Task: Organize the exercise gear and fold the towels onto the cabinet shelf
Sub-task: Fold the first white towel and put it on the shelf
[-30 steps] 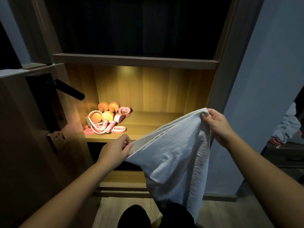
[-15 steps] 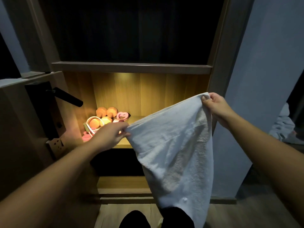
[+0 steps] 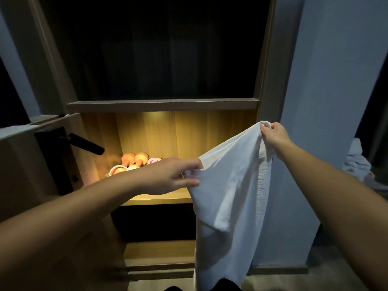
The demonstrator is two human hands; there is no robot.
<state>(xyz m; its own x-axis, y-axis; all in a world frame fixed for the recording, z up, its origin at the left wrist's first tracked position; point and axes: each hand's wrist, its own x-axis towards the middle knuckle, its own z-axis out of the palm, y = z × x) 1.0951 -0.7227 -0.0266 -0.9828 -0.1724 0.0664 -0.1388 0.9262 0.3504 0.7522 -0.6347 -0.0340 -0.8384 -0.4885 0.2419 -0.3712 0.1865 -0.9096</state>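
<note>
Nearest, at six o'clock: dark shapes (image 3: pixel 227 286) at the bottom edge, too dim to name. Just above, hanging from centre down toward five o'clock — white towel (image 3: pixel 231 196), held up in front of the cabinet (image 3: pixel 267 80), not on any board. Pinched at one upper corner by left hand (image 3: pixel 170 176), at nine o'clock of the cloth, thumb and fingers closed on the fabric. Gripped at the other corner, higher up at one o'clock, by right hand (image 3: pixel 275 136), fingers curled tight round a bunched edge. Stretched between the two, sloping up to the right, drooping below in loose folds.

Behind left hand, lit shelf (image 3: pixel 159 197) — warm glow from above. Farther in, at eleven o'clock of that hand, orange dumbbells (image 3: pixel 135 158) with a pink item (image 3: pixel 154 160) just beside, both partly hidden by the wrist. Left of those, at nine o'clock, black door handle (image 3: pixel 86 143). Beyond, at twelve, dark upper compartment (image 3: pixel 163 49); at two o'clock, pale wall (image 3: pixel 325 101).
</note>
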